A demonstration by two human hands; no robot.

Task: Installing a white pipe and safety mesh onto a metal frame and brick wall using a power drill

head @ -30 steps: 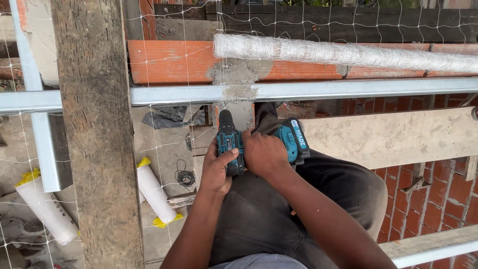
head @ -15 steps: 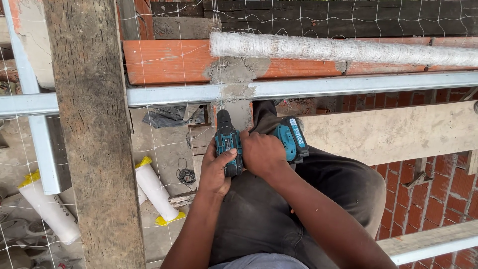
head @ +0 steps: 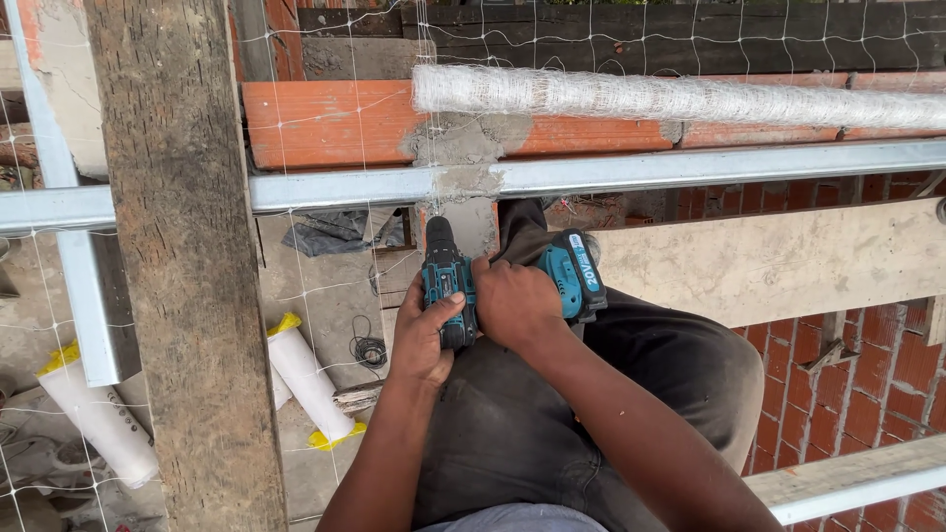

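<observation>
Looking from the left, a grey metal post (head: 77,246) and a rough wooden plank (head: 182,296) stand upright, with white rolls capped in yellow (head: 310,384) lying on the ground far below between them. The left hand (head: 426,335) cups the rear of the teal drill (head: 448,281), thumb across its body; the right hand (head: 512,305) is clenched tight on the grip, next to the battery (head: 574,276). The drill's nose points up at the mortar patch under the grey rail (head: 690,167), apparently just touching it. Compared with the earlier views, hands and drill sit almost unchanged, and only the framing drifts slightly, so the tool seems held steady against one spot. Above the rail lie orange bricks (head: 325,123) and a netting roll (head: 680,99); right of the person's dark trousers (head: 611,394) runs a pale board (head: 778,261)
</observation>
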